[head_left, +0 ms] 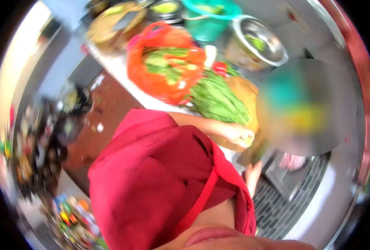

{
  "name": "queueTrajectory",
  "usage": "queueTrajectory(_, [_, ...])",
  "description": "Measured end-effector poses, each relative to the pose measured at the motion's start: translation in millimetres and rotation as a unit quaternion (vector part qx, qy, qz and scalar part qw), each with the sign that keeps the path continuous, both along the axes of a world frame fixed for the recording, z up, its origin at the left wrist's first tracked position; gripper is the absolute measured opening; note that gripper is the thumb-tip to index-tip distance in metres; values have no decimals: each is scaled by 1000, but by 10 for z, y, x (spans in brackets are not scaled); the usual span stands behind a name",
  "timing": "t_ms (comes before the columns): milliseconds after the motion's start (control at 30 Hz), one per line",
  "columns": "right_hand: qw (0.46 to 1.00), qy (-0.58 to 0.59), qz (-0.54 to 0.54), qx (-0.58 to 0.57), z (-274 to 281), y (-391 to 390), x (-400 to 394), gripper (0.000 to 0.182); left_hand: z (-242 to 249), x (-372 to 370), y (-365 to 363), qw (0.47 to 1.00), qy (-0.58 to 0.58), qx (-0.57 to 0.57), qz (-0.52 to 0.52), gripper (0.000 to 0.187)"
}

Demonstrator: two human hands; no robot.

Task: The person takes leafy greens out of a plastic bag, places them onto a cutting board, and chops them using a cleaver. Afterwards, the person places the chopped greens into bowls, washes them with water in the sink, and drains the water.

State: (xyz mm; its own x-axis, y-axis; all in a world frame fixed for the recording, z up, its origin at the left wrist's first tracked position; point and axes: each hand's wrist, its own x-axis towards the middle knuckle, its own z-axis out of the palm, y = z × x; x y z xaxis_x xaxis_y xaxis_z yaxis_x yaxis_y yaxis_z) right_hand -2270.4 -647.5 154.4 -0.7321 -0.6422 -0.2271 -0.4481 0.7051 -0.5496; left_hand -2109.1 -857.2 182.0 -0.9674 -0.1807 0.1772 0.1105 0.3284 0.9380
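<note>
A bunch of long leafy greens (220, 98) lies on a round wooden chopping board (241, 89). My left hand (237, 134) is closed at the near end of the bunch, where pale stem ends show by the fingers. Just beyond, my right hand (253, 171) grips a broad-bladed knife (255, 152), its blade close to the board's edge and my left fingers. Motion blur hides whether the blade touches the stems.
An orange plastic bag (145, 81) of greens stands beside the board. Behind are a teal bucket (208, 29), a steel pot (260, 41) and another round wooden block (103, 33) with a knife. A metal tray (282, 183) sits on a grate at right. A blurred disc covers part.
</note>
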Motion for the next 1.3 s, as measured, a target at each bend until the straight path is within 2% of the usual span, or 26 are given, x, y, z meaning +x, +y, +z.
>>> queueTrajectory(33, [992, 102, 73, -5, -8, 21, -13, 26, -117, 253, 8, 999, -1, 38, 18, 29])
queueTrajectory(67, [997, 40, 58, -38, 238, -71, 155, 24, -282, 487, 37, 997, 3, 75, 27, 29])
queueTrajectory(167, [997, 35, 65, -20, 230, -103, 150, 24, -836, 1383, 130, 962, -69, 216, 153, 33])
queueTrajectory(233, [993, 1, 100, -67, -119, 93, -243, 24, -1118, 2088, 326, 885, -106, 329, 313, 36])
queueTrajectory(267, [991, -5, 116, -60, -238, 143, -425, 25, -1090, 2412, 480, 778, -101, 493, 376, 34])
queueTrajectory(333, [990, 5, 140, -25, -331, 153, -617, 26, -1230, 2949, 723, 656, -93, 538, 521, 34])
queueTrajectory(433, [981, 83, 160, 66, -95, 1, -413, 26, -1856, 3843, 1083, 509, 8, 610, 607, 27])
queueTrajectory(533, [982, 91, 150, 75, -101, 4, -425, 25, -1526, 4638, 1001, 374, 130, 583, 710, 31])
queueTrajectory(567, [982, 93, 150, 74, -138, -5, -454, 25, -1556, 5113, 839, 393, 139, 518, 747, 39])
queueTrajectory(633, [981, 103, 150, 70, -220, -7, -506, 25, -1066, 5954, 442, 415, 233, 394, 786, 45])
queueTrajectory(667, [980, 108, 151, 69, -258, -3, -534, 25, -783, 6206, 325, 306, 245, 357, 848, 47])
queueTrajectory(733, [979, 117, 153, 66, -376, 34, -645, 25, -641, 6746, 122, 239, 170, 331, 897, 48])
queueTrajectory(800, [978, 128, 155, 60, -534, 130, -840, 25, -577, 6744, -43, 253, 92, 279, 922, 51])
queueTrajectory(833, [977, 131, 156, 58, -556, 172, -889, 25, -691, 6599, -156, 256, 122, 227, 932, 54])
queueTrajectory(867, [976, 138, 158, 50, -536, 198, -880, 25, -781, 6399, -256, 305, 111, 225, 919, 53])
queueTrajectory(900, [984, 100, 150, 8, -144, 88, -446, 28, -833, 6058, -343, 317, 108, 226, 915, 53])
queueTrajectory(933, [977, 126, 164, 44, 103, 4, -221, 30, -867, 5650, -424, 339, 101, 228, 907, 55])
queueTrajectory(967, [977, 79, 193, -55, 182, 20, -101, 29, -887, 5222, -517, 394, 67, 148, 905, 54])
queueTrajectory(1000, [979, 18, 184, -83, 214, 6, -69, 30, -923, 4733, -570, 455, 40, 71, 887, 53])
queueTrajectory(1033, [983, 44, 171, -51, 225, 24, -51, 31, -785, 4188, -557, 524, 31, 15, 851, 48])
queueTrajectory(1133, [983, 96, 156, 10, 198, 21, -60, 32, -401, 2763, -387, 719, 49, -83, 688, 37])
queueTrajectory(1167, [982, 120, 135, 51, 289, 48, 64, 29, -343, 2338, -263, 777, 126, -98, 609, 33])
queueTrajectory(1200, [985, 112, 120, 45, 220, 63, 19, 26, -182, 1979, -161, 821, 108, -229, 511, 38])
queueTrajectory(1233, [996, 20, 43, 73, 419, -75, 181, 26, -210, 1675, -183, 860, 129, -294, 396, 41])
queueTrajectory(1267, [992, -75, -30, 92, 626, -214, 299, 26, -48, 1394, -134, 907, 46, -303, 288, 45])
queueTrajectory(1300, [994, -50, -12, 95, 496, -221, 198, 27, -51, 1126, -95, 906, 24, -349, 239, 58])
